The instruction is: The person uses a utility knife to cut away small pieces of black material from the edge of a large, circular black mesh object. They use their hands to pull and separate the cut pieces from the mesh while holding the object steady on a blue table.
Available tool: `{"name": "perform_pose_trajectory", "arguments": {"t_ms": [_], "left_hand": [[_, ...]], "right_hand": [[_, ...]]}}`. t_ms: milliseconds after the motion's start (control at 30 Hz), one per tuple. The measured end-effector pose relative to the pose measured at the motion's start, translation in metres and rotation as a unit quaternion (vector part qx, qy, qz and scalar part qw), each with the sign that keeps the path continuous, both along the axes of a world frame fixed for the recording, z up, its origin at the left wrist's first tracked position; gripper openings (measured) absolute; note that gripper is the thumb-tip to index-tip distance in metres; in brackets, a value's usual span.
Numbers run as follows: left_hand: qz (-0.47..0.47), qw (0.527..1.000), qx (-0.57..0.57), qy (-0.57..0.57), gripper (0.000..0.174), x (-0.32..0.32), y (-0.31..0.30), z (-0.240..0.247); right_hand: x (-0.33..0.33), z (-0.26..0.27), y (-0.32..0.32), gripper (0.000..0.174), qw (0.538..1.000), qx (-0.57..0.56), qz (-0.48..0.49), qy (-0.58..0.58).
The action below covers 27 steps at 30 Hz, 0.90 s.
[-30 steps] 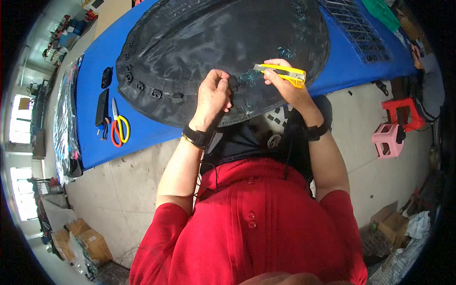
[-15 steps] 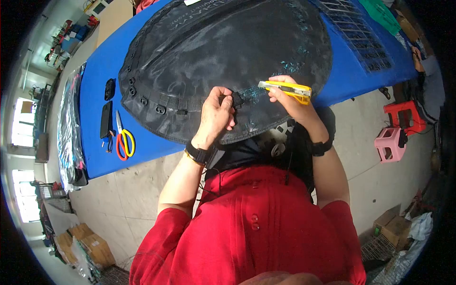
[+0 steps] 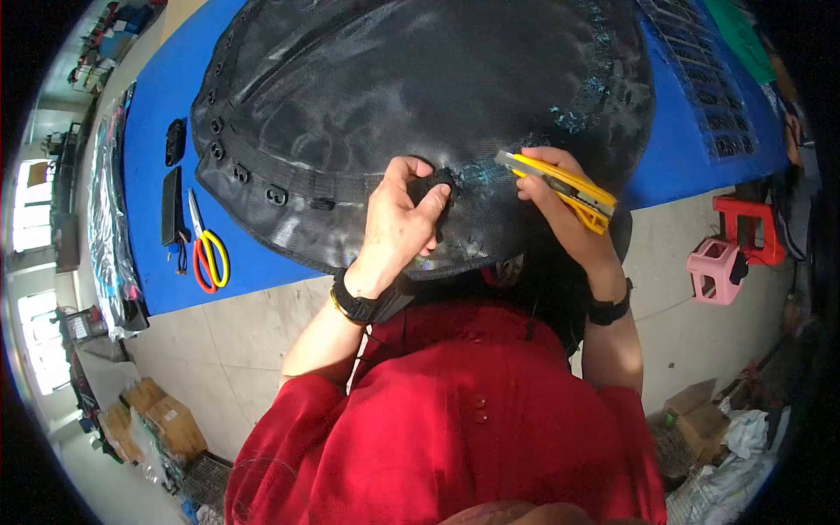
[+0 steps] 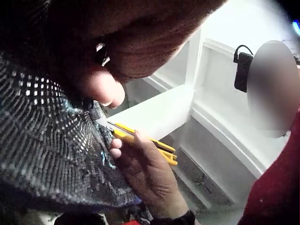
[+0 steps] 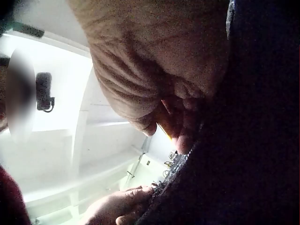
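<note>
A large rounded sheet of black mesh fabric (image 3: 411, 96) lies over the table. My left hand (image 3: 394, 223) pinches a small black piece (image 3: 437, 182) at the mesh's near part, thumb on top and index finger curled. To its right, my right hand (image 3: 573, 232) grips a yellow utility knife (image 3: 584, 192), its blade out and pointing left at a patch of blue-green frayed threads (image 3: 484, 172). In the left wrist view the knife's blade (image 4: 104, 122) is right at the mesh, below my left fingertips. The right wrist view is dark, and my palm hides most of the knife.
Black plastic clips (image 3: 241, 172) line the mesh's left side. On the blue table (image 3: 166, 284) lie scissors (image 3: 208, 249) with red and yellow handles and a black pouch (image 3: 172, 206). A pack of black parts (image 3: 704, 87) is at the right. Pink (image 3: 716, 269) and red (image 3: 751, 229) stools stand beyond.
The head view has shifted, and the mesh and hands appear larger. My left thumb now lies over the black piece. The knife stays in my right hand, angled more steeply.
</note>
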<state>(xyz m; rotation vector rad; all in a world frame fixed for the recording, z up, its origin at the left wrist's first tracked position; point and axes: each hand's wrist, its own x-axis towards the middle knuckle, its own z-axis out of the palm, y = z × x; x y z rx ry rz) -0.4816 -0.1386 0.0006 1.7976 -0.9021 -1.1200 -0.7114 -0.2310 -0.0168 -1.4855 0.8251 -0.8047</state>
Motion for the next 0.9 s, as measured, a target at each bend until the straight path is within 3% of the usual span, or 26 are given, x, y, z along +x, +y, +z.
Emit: {"name": "perform_pose_trajectory", "arguments": {"t_ms": [900], "left_hand": [[-0.003, 0.999, -0.048, 0.020, 0.029, 0.003, 0.001, -0.014]], "right_hand": [[0.002, -0.002, -0.004, 0.034, 0.998, -0.025, -0.018, 0.061]]}}
